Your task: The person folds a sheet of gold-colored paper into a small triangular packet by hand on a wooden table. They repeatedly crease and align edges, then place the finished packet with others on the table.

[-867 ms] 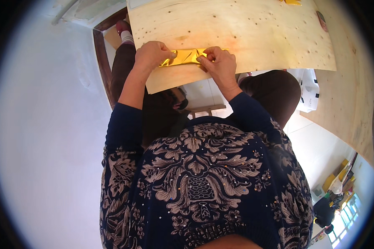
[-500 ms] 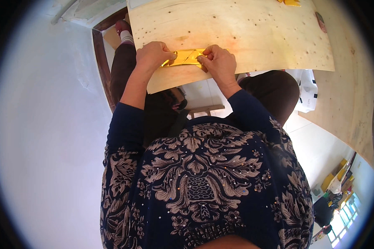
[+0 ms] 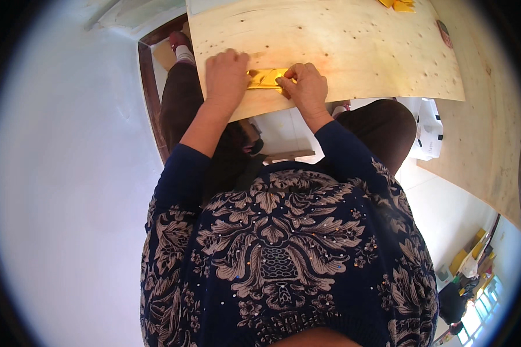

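Observation:
A folded strip of gold foil paper (image 3: 263, 79) lies crosswise near the front edge of a pale wooden board (image 3: 341, 43). My left hand (image 3: 227, 80) is palm down over the strip's left end, its fingers curled; the fingertips and that end are mostly hidden beneath it. At the right end, my right hand (image 3: 308, 88) pinches the foil between thumb and bent fingers. A loose flap of foil shows under the right thumb. Creases run across the shiny part between the two hands.
More gold foil pieces (image 3: 400, 4) lie at the board's far edge. A small dark reddish object (image 3: 444, 33) sits near its right side. To the right is another wooden sheet (image 3: 474, 150), with a white bag (image 3: 428, 130) beside my knee. A person (image 3: 452, 301) is at the far lower right.
My left hand has moved right and rolled over palm down, covering more of the strip's left end. My right hand keeps its pinch with little movement. The view has shifted slightly.

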Demonstrator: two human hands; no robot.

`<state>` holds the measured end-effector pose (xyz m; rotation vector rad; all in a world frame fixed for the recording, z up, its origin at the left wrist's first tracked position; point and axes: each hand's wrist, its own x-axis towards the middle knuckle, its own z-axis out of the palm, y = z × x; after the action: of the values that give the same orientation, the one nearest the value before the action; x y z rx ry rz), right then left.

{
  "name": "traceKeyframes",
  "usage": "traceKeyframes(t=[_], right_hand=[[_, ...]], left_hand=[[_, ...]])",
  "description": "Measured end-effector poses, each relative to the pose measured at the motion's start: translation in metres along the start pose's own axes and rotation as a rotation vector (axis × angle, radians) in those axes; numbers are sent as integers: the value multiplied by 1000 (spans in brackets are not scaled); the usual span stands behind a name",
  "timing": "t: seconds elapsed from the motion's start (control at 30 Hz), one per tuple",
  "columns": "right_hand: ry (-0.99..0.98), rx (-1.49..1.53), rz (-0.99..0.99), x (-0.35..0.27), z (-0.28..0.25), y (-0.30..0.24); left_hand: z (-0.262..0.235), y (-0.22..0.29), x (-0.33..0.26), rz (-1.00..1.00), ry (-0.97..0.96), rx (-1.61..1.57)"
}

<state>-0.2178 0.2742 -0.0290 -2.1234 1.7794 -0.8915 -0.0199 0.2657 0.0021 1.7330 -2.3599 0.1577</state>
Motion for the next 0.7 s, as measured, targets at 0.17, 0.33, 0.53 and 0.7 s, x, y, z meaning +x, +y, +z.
traceKeyframes(t=[0.17,0.33,0.53,0.7], right_hand=[[-31,51,7,-3,0,2],[-67,16,-37,-3,-7,-4],[-59,66,-565,-12,8,-28],[-272,96,-419,-12,20,-24]], left_hand=[[8,23,-23,88,-15,-151],[7,38,-38,32,62,-115],[8,38,-45,-6,51,-229],[18,30,-51,12,126,-284]])
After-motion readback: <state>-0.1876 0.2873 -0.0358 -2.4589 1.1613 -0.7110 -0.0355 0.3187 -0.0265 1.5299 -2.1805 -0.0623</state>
